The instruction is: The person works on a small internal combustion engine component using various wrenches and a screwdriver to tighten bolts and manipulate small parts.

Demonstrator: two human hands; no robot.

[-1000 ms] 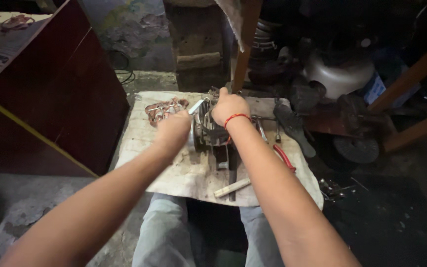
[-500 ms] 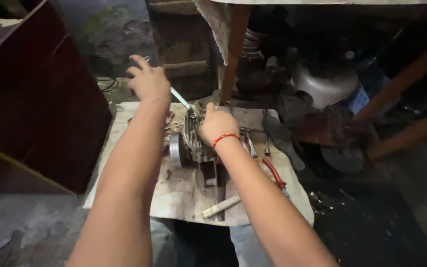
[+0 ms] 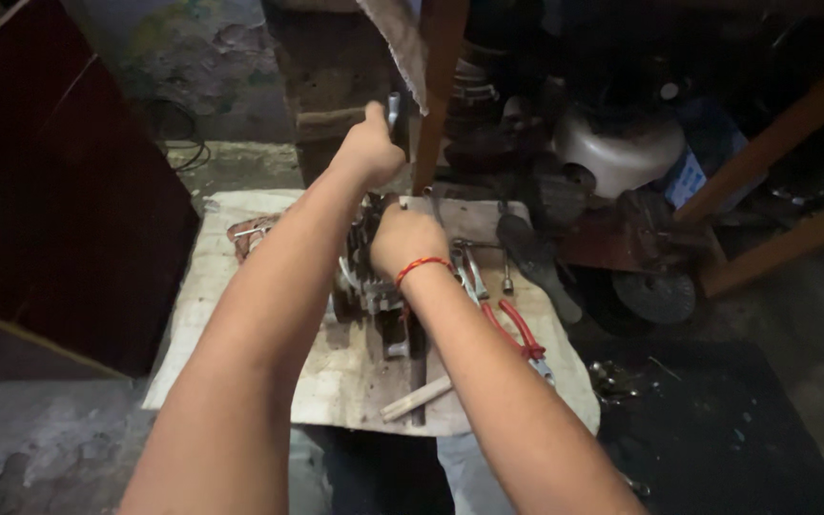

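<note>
R hand (image 3: pixel 404 238) w/ red wristband clamped down on metal engine part (image 3: pixel 372 277), frame centre. L hand (image 3: pixel 370 145) fisted round a tool (image 3: pixel 395 113), top centre. Best keep part pinned flat on board (image 3: pixel 240 324), strike square.

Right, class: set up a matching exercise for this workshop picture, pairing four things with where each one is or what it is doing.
Things:
1. left hand
2. right hand
3. red-handled pliers
4. wooden stick

Places:
A. lying at the board's near edge
B. raised, gripping a metal tool
C. resting on the engine part
D. lying right of the right forearm

Pairs: 1-B, 2-C, 3-D, 4-A
</note>
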